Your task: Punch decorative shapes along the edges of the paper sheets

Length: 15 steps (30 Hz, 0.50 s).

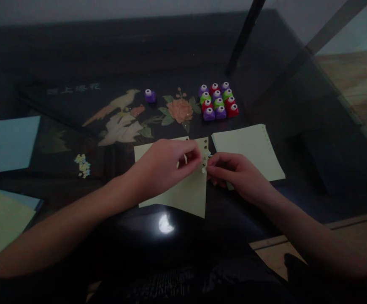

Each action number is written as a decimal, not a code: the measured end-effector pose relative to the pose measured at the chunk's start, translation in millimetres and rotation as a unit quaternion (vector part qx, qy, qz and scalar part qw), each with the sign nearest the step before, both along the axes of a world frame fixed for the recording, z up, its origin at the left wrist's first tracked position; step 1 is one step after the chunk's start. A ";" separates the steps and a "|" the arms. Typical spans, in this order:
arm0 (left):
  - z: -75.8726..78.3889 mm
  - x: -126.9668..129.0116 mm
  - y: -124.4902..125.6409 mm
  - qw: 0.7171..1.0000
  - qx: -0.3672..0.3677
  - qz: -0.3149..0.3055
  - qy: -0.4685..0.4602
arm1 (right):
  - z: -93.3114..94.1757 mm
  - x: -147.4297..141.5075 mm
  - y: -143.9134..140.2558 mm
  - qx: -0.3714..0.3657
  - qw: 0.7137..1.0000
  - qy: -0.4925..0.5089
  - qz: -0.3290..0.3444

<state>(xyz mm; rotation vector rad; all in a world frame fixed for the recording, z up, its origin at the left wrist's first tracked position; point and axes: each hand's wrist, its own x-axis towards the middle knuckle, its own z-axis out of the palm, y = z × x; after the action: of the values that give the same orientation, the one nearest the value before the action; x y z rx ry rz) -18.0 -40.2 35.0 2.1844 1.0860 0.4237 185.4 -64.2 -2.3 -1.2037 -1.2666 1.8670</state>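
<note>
A cluster of coloured punches [218, 101] stands behind a lone purple punch [150, 96].

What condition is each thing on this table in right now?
Left hand: pinching the punched sheet's edge.
Right hand: fingers closed at the same edge.
Punched sheet: holes along its right edge.
Second sheet: flat.
Punch cluster: grouped.
Lone purple punch: apart.
Cutouts: piled.

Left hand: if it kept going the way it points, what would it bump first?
Probably the right hand: the left hand points right across the paper, fingertips nearly meeting; depth is unclear.
</note>
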 end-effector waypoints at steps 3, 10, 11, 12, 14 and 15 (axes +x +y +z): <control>-9.1 -0.9 -14.3 0.991 -0.122 0.047 -0.033 | 0.8 -2.1 -2.2 0.039 0.999 -0.019 0.002; -14.9 2.6 -30.0 0.967 -0.228 0.072 -0.085 | 9.6 -7.7 -6.8 0.078 0.995 -0.067 0.006; -14.8 3.0 -29.5 0.970 -0.219 0.071 -0.083 | 11.1 -8.5 -7.2 0.084 0.993 -0.078 0.005; -14.6 3.3 -29.0 0.972 -0.212 0.070 -0.080 | 12.4 -9.1 -7.7 0.090 0.992 -0.090 0.004; -14.6 3.2 -27.9 0.974 -0.201 0.067 -0.075 | 14.2 -10.2 -8.5 0.107 0.988 -0.112 0.003; -14.7 3.1 -27.5 0.975 -0.199 0.066 -0.073 | 14.6 -10.6 -8.8 0.115 0.986 -0.119 0.004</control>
<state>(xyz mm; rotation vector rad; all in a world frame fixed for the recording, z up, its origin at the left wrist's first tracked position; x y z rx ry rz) -14.9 -67.7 20.3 1.7119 1.1294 0.3805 174.7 -73.0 12.3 -1.3242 -1.5696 1.5648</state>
